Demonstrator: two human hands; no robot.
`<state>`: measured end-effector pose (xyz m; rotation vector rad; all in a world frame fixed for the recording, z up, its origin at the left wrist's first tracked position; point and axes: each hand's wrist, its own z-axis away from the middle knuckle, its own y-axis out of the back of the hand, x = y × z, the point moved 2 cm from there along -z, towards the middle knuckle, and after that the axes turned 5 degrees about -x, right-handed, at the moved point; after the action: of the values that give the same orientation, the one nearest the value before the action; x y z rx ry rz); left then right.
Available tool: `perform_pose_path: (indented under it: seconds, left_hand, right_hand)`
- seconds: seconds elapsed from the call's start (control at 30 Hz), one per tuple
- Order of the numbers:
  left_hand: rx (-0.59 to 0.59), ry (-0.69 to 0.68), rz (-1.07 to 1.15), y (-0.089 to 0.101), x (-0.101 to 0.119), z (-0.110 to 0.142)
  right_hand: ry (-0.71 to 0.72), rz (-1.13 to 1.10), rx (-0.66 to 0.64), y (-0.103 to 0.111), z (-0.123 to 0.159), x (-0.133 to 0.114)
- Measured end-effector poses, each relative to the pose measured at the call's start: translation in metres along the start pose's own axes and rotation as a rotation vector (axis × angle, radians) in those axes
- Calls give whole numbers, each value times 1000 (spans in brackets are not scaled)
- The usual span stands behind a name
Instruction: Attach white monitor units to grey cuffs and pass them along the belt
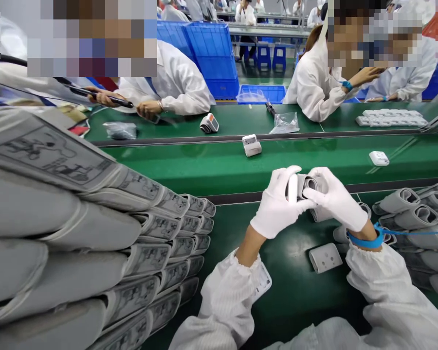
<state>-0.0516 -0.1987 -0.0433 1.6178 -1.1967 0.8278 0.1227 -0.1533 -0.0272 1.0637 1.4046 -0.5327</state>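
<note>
My left hand (279,206), in a white glove, is closed around a slim white plastic unit (293,188) held on edge. My right hand (336,197), also gloved, grips a rolled grey cuff (309,183) right beside that unit. The two pieces meet or nearly meet between my fingers; the gloves hide the exact contact. On the green bench below lies a grey cuff piece (325,258) with several round holes. A white plastic housing (264,282) shows partly from under my left sleeve.
Tall stacks of folded grey cuffs (149,228) rise at the left. More rolled cuffs (423,214) are piled at the right. Beyond a dark rail, the green conveyor (190,165) carries a cuffed white device (251,145) and a white unit (379,158). Co-workers sit opposite.
</note>
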Motion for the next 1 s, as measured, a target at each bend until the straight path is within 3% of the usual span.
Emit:
perform_pose_path:
  seconds: [0.13, 0.23, 0.3, 0.37, 0.43, 0.5, 0.57, 0.63, 0.8, 1.0]
  left_hand:
    - [-42, -26, 71, 0, -11, -1]
    - [1, 22, 164, 5, -11, -3]
    - [68, 118, 311, 10, -10, -4]
    - [99, 251, 491, 14, -10, -6]
    - [18, 382, 621, 14, -9, -6]
    - [-137, 439, 676, 10, -8, -6]
    - [-250, 396, 686, 6, -8, -5]
    - [-286, 340, 675, 2, -8, -3]
    - [-231, 349, 587, 2, -5, 3]
    - [-185, 348, 497, 3, 4, 8]
  right_hand:
    - [-76, -140, -217, 0, 1, 8]
    - [-106, -219, -330, 0, 2, 17]
    - [-57, -206, -276, 1, 1, 20]
    - [69, -146, -112, 4, -1, 20]
    - [199, -40, 16, 4, -3, 18]
    - [282, 103, 44, 2, -5, 16]
    - [329, 241, 24, 0, -6, 16]
    - [350, 363, 21, -1, -7, 16]
    - [437, 632, 71, -2, -4, 13]
    - [490, 707, 110, -7, 1, 9]
